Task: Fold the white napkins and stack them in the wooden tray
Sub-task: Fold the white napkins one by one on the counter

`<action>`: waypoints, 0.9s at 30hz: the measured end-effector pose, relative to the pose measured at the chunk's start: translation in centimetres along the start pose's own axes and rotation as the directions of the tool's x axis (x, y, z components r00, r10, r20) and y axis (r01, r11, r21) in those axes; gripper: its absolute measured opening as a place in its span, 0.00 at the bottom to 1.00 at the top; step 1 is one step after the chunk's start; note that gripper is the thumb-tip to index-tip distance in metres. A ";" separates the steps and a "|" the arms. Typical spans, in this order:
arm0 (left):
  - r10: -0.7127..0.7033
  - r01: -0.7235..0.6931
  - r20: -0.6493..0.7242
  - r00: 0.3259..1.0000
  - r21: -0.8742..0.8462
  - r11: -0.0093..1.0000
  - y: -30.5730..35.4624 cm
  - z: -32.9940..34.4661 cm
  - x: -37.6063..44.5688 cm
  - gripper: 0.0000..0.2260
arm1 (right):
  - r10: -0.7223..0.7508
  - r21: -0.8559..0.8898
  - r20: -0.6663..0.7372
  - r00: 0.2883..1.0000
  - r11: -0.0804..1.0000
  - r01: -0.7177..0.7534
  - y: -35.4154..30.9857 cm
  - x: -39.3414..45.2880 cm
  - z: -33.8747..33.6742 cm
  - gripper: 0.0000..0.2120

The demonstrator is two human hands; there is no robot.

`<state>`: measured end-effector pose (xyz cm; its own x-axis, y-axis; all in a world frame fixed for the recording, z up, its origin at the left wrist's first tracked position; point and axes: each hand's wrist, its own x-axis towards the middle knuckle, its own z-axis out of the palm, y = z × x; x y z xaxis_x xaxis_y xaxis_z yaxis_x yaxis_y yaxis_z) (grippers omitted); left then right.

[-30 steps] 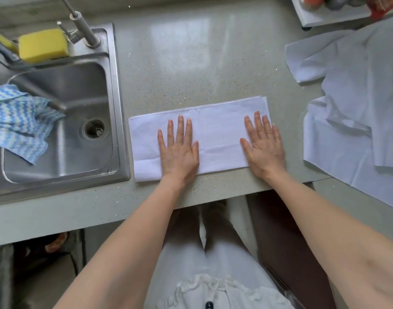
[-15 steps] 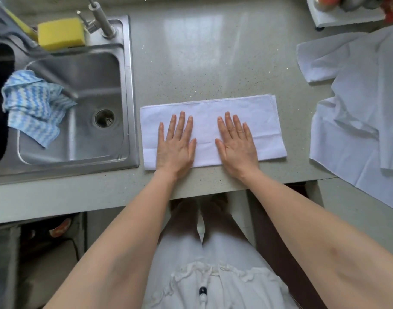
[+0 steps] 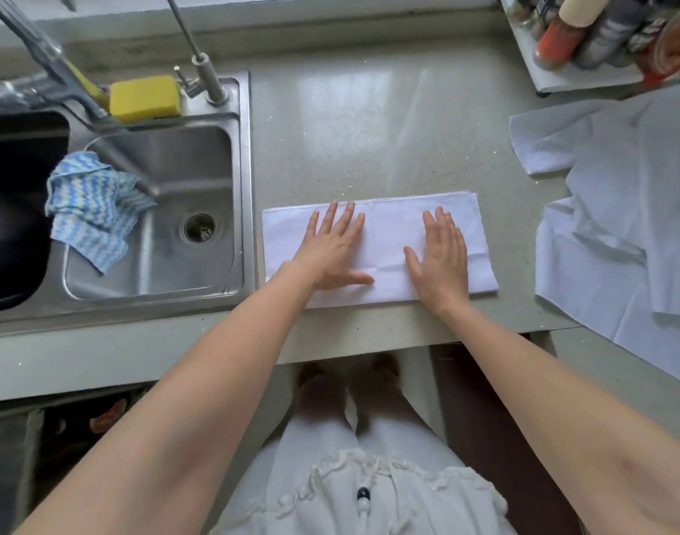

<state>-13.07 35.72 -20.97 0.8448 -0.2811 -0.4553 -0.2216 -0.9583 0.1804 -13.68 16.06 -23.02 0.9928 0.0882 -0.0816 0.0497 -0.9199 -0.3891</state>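
Fingers of both hands lie straight and slightly spread, flat on the folded napkin (image 3: pixel 384 233), gripping nothing. Its long axis runs left to right across the counter (image 3: pixel 369 121), so its short ends lie outward from each palm. Left hand (image 3: pixel 332 251) sits nearer the end beside the sink (image 3: pixel 245 187); right hand (image 3: pixel 442 256) sits nearer the stitched end facing the unfolded napkins (image 3: pixel 620 225). Folding it in half again likely means carrying one short end across to the other. No wooden tray is in view.
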 end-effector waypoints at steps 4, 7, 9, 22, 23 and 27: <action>-0.015 0.017 0.106 0.994 -0.018 1.000 1.2 -1.1 1.6 0.59 | 0.368 -0.053 -0.091 0.925 0.926 -0.373 1.9 1.0 -2.2 0.31; -0.043 0.050 0.138 0.990 -0.049 0.998 1.2 -0.8 1.6 0.63 | 0.496 -0.037 -0.061 0.866 0.866 -0.499 2.8 1.7 -3.2 0.33; -0.052 0.058 0.136 0.989 -0.044 0.997 1.2 -0.7 1.6 0.63 | 0.557 0.017 -0.012 0.831 0.831 -0.556 2.8 2.2 -3.7 0.36; -0.057 0.060 0.158 0.986 -0.010 0.998 5.1 -0.7 3.5 0.67 | 0.495 0.333 0.081 0.865 0.805 -0.492 7.5 2.8 -6.3 0.15; -0.060 0.063 0.154 0.986 -0.011 0.998 5.6 -0.7 3.7 0.67 | 0.486 0.323 0.055 0.872 0.818 -0.476 8.0 2.8 -6.7 0.18; -0.102 0.105 0.175 0.979 -0.007 0.994 7.3 -1.0 4.5 0.69 | 0.441 0.355 -0.045 0.896 0.846 -0.399 8.4 2.6 -8.0 0.24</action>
<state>-10.39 27.49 -20.86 0.7645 -0.1868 -0.6170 -0.1287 -0.9820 0.1379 -9.83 5.48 -19.22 0.9166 -0.3441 -0.2034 -0.3924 -0.6776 -0.6220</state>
